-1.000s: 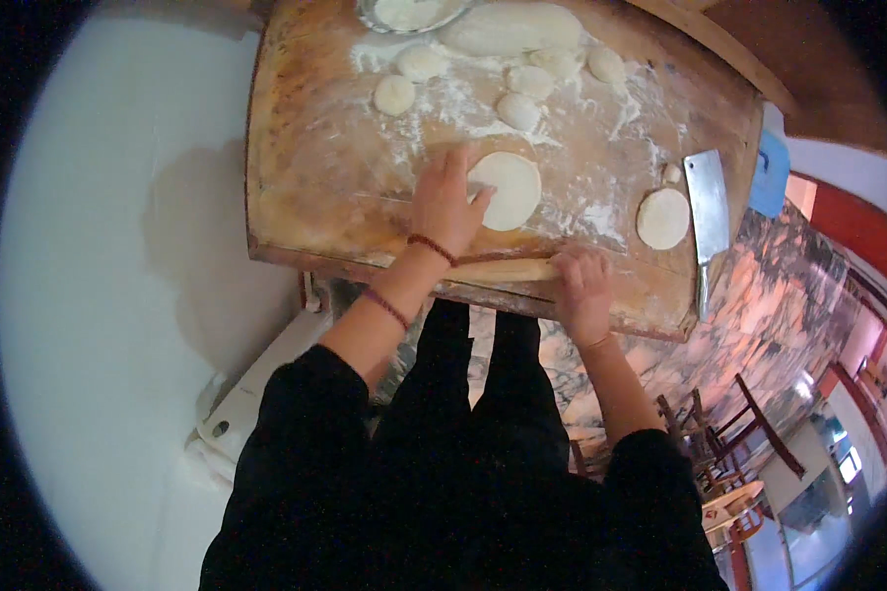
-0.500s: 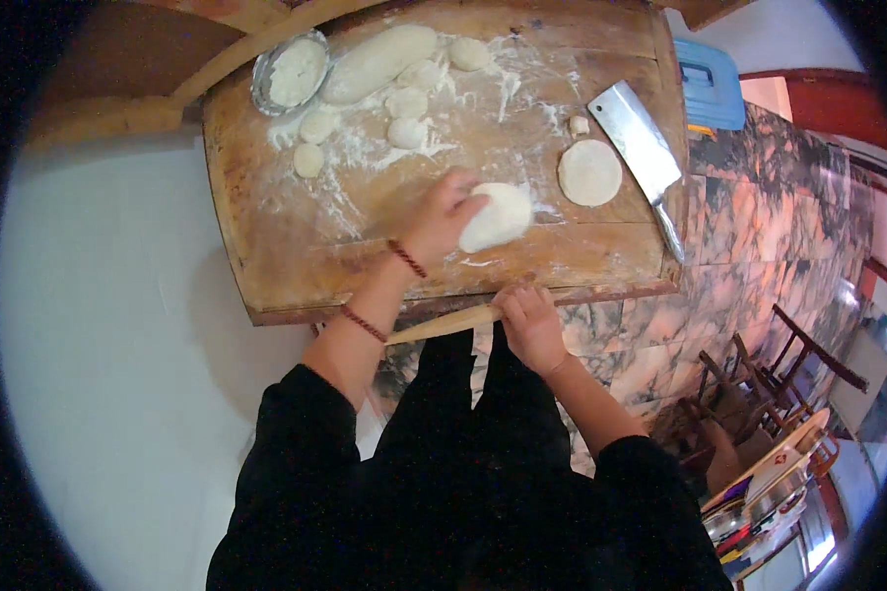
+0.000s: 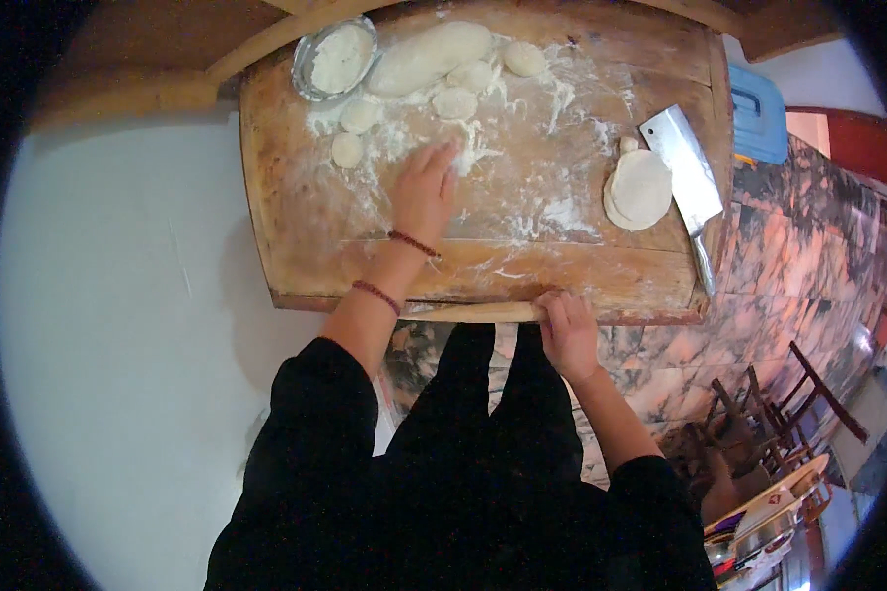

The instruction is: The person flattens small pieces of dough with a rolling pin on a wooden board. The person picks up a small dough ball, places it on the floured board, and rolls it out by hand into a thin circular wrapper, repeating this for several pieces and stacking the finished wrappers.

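My left hand point(image 3: 426, 192), with two beaded bracelets on its wrist, reaches over the floured board. Its fingers are curled at a small dough piece that they almost wholly hide. My right hand point(image 3: 568, 330) grips the right end of a tapered wooden rolling pin point(image 3: 473, 313) along the board's near edge. Two flat dough rounds point(image 3: 643, 189) overlap at the right, the upper one partly covering the lower. Beyond my left hand lie several small dough pieces point(image 3: 454, 103) and a thick dough log point(image 3: 432, 59).
The wooden board point(image 3: 562, 266) bears scattered flour. A bowl of flour point(image 3: 343, 59) stands at its far left. A cleaver point(image 3: 682, 167) lies at the right, beside a small dough lump point(image 3: 629, 145). Past the right edge is a blue plastic container point(image 3: 759, 113); wooden chairs point(image 3: 759, 424) stand lower right.
A flat dough round left my left hand and now lies on the other round at the right. My left hand moved up and left to a small dough piece. The view shifted slightly.
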`<state>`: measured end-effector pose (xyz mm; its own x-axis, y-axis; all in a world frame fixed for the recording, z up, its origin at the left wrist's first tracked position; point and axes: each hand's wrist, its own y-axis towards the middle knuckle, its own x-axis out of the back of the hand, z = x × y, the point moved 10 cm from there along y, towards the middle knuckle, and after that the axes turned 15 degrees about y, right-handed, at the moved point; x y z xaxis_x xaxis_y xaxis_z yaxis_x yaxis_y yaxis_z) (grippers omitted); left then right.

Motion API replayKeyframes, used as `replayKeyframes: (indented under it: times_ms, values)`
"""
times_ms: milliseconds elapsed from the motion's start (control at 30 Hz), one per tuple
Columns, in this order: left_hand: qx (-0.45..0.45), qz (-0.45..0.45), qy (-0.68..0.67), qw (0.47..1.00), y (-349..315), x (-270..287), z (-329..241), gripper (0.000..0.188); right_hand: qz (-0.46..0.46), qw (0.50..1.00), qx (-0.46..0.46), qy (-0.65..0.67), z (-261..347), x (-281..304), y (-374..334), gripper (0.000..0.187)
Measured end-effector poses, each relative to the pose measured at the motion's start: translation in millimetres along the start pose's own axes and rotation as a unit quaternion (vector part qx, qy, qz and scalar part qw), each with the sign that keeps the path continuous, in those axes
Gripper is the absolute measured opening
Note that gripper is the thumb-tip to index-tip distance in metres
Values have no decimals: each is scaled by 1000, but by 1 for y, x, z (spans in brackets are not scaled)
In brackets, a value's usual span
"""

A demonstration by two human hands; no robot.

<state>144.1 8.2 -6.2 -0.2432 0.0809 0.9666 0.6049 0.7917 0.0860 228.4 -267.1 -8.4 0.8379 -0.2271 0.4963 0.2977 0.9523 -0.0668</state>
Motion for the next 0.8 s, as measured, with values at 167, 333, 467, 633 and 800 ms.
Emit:
replayKeyframes:
  times_ms: [167,333,467,633,800]
  values:
    - [59,75,-149,984,-39,-8,2,41,-4,999,27,19,7,5,13,35]
    - [178,75,30,981,-9,-31,-5,60,1,999,53,14,13,0,21,34]
    - [9,77,135,988,-26,-50,-47,83,18,1000,6,17,7,-10,26,33]
    - [-21,91,142,985,-13,-49,-62,91,10,999,-11,30,-2,-15,27,34]
    - [-6,40,77,996,-1,-39,-62,77,15,1000,1,21,11,-20,33,35]
